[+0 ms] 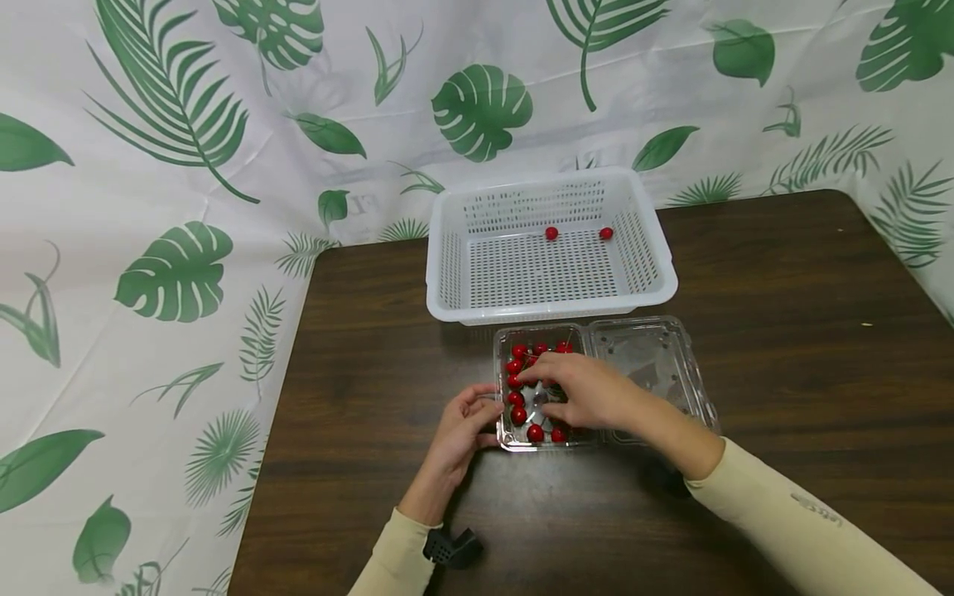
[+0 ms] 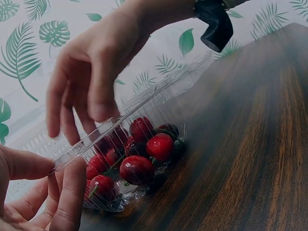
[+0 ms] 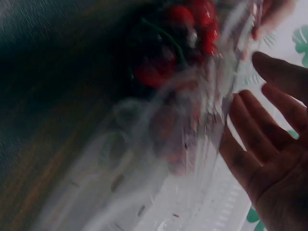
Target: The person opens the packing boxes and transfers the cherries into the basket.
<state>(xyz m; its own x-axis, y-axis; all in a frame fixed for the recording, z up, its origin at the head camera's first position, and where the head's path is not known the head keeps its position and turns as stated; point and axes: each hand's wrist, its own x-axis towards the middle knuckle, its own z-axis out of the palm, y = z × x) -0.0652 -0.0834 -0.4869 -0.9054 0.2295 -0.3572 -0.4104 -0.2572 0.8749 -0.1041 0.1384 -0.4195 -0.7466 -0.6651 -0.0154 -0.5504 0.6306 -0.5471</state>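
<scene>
A clear plastic clamshell box [image 1: 547,446] lies on the table with its lid [image 1: 647,354] folded out to the right. Several red cherries [image 1: 518,415], some with green stems, sit inside it, mostly along the sides. My left hand [image 1: 462,426] pinches the box's left rim, thumb above and fingers below, as the left wrist view shows. Over the box's interior hovers my right hand [image 1: 585,387], fingers spread apart and pointing down. Nothing shows between them. In the blurred right wrist view, the right hand [image 3: 269,149] appears beside the box wall with parted fingers.
Just behind the box stands a white perforated basket [image 1: 551,313] with two cherries [image 1: 551,233] near its back wall. All of this rests on a dark wooden table [image 1: 373,331]. A leaf-patterned cloth [image 1: 335,74] hangs behind and to the left.
</scene>
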